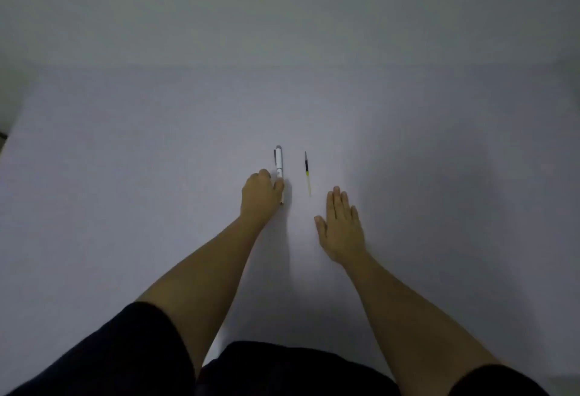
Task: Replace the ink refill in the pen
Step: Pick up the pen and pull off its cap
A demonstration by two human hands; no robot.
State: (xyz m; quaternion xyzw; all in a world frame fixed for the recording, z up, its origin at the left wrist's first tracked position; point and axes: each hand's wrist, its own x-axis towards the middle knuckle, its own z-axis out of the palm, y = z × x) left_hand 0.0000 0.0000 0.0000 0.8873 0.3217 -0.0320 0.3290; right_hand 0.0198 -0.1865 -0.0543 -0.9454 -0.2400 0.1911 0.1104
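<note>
A white pen (279, 162) with a dark clip lies lengthwise on the pale table (157, 176), pointing away from me. My left hand (259, 193) curls around its near end, thumb and fingers closed on the barrel. To the right of the pen lies a thin ink refill (307, 173), dark at its far part and yellowish and clear toward me. My right hand (340, 226) rests flat on the table just right of and nearer than the refill, fingers spread, touching nothing else.
The pale table reaches a grey wall (282, 13) at the back. Its left edge (9, 141) shows at the far left. My dark sleeves and clothing fill the bottom of the view.
</note>
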